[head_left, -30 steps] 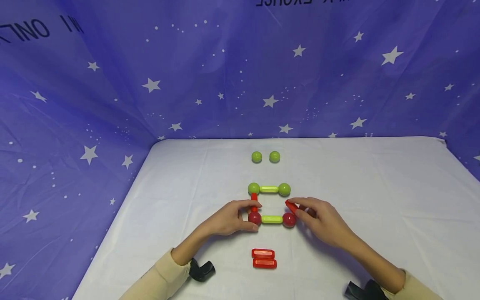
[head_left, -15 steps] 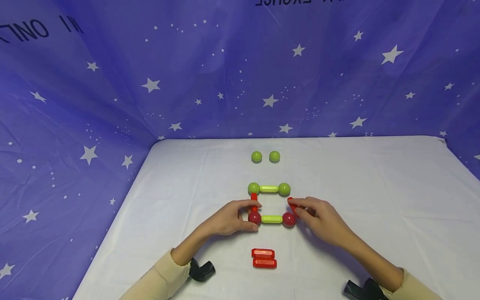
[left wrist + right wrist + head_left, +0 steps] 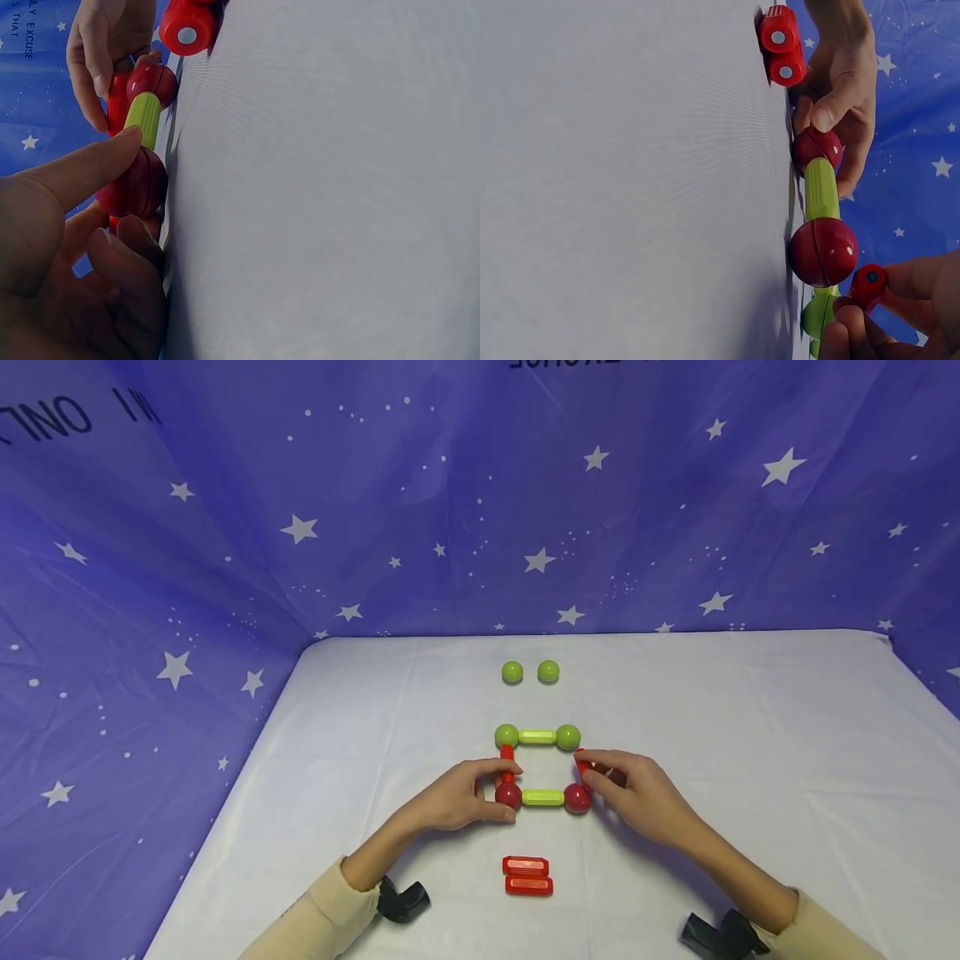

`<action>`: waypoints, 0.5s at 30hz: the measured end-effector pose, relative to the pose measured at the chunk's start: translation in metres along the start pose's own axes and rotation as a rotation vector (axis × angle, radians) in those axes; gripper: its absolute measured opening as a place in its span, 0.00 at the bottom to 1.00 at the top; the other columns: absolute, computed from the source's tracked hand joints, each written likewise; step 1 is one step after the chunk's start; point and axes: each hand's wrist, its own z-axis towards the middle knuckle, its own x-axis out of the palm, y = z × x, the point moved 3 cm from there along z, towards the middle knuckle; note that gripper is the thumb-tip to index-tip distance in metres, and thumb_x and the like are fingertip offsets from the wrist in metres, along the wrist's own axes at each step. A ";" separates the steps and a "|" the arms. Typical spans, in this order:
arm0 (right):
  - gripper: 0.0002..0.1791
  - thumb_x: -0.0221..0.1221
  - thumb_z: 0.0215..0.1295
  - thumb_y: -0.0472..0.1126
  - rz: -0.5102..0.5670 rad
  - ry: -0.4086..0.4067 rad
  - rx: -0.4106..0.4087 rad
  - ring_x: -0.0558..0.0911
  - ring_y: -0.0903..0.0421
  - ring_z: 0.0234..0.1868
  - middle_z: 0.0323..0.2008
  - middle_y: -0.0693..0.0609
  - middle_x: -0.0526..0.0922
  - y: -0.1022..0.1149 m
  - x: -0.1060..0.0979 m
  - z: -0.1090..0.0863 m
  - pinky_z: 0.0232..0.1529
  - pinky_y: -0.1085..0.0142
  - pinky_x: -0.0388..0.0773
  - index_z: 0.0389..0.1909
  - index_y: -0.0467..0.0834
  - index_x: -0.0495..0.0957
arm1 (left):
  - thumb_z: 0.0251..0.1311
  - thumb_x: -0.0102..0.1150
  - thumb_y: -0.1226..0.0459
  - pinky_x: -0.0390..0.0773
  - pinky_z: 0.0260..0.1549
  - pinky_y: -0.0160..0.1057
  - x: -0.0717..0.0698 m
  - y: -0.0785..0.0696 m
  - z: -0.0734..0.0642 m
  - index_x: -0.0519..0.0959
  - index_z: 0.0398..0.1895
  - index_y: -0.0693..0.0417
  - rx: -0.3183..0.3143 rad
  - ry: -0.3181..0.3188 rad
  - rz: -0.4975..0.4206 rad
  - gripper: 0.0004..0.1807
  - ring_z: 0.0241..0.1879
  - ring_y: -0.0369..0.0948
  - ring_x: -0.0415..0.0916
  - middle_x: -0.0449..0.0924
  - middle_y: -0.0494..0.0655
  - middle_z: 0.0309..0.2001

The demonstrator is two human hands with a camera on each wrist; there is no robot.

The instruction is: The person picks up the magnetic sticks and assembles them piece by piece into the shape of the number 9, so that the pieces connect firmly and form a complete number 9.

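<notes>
My left hand [image 3: 453,795] holds the near-left dark red ball [image 3: 508,797], thumb on its front. Its fingers lie over a red rod [image 3: 507,753] running back from that ball to a green ball [image 3: 506,736]. A yellow-green rod [image 3: 543,797] links this ball to a second red ball [image 3: 577,798] at right. My right hand [image 3: 637,795] pinches another red rod [image 3: 869,277] between thumb and fingers. In the right wrist view the rod's near end stands higher than the right red ball. Its far end points toward the back-right green ball [image 3: 568,737].
At the back of the frame a yellow-green rod [image 3: 537,737] joins two green balls. Two loose green balls, left [image 3: 512,672] and right [image 3: 548,672], lie farther back. Two red rods [image 3: 528,875] lie side by side nearer me on the white cloth [image 3: 712,710].
My right hand has turned the red rod from slanting to nearly straight front-to-back and shifted it slightly away from me, along the frame's right side. The left hand keeps its place.
</notes>
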 end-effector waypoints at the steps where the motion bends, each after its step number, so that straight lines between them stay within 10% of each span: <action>1: 0.17 0.63 0.66 0.36 -0.001 -0.001 0.000 0.73 0.58 0.25 0.28 0.56 0.78 0.000 0.000 0.001 0.24 0.67 0.69 0.56 0.40 0.81 | 0.52 0.75 0.63 0.65 0.23 0.33 0.000 0.000 0.000 0.77 0.59 0.52 -0.001 0.001 0.000 0.29 0.20 0.36 0.65 0.75 0.42 0.41; 15: 0.18 0.61 0.68 0.39 0.020 0.025 0.044 0.72 0.55 0.26 0.22 0.54 0.73 -0.003 0.007 0.012 0.24 0.67 0.68 0.57 0.41 0.81 | 0.52 0.75 0.63 0.66 0.24 0.33 0.000 0.001 0.000 0.77 0.59 0.52 0.001 0.001 -0.007 0.29 0.19 0.35 0.65 0.75 0.43 0.42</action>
